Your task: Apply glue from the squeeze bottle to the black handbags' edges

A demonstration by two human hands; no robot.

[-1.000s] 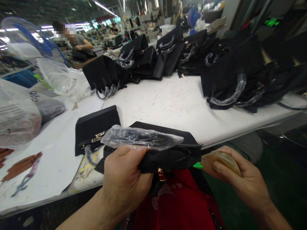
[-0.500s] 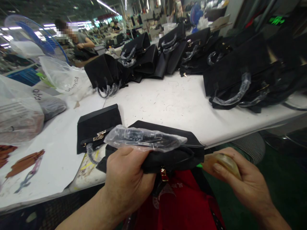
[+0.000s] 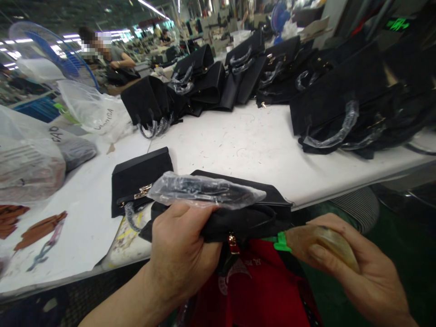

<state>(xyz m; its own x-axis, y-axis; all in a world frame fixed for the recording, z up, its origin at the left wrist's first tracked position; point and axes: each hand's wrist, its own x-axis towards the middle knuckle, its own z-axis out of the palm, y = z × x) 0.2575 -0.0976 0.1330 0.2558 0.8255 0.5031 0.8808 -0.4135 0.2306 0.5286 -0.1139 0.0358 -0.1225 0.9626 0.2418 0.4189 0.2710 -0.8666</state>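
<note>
My left hand (image 3: 185, 245) is closed around a black handbag (image 3: 235, 222) at the table's front edge. A strip wrapped in clear plastic (image 3: 207, 190) lies across the bag's top, just above my fingers. Below it, a gold zipper pull (image 3: 232, 240) hangs from the bag. To the right, my right hand (image 3: 354, 268) grips an amber squeeze bottle (image 3: 327, 243), whose green nozzle (image 3: 282, 241) points left toward the underside of the bag. The nozzle's thin tip is partly lost against the dark bag, so contact is unclear.
Another black bag (image 3: 141, 175) with gold fittings lies at the left. Several black handbags (image 3: 200, 68) line the back, and more (image 3: 334, 95) stand at the right. Scissors (image 3: 46, 250), brown pieces (image 3: 41, 227) and plastic sacks (image 3: 29, 159) occupy the left side. A person (image 3: 116, 59) sits beyond.
My right hand has moved slightly right and down with the bottle, and more of its green nozzle now shows. My left hand still holds the bag in nearly the same place.
</note>
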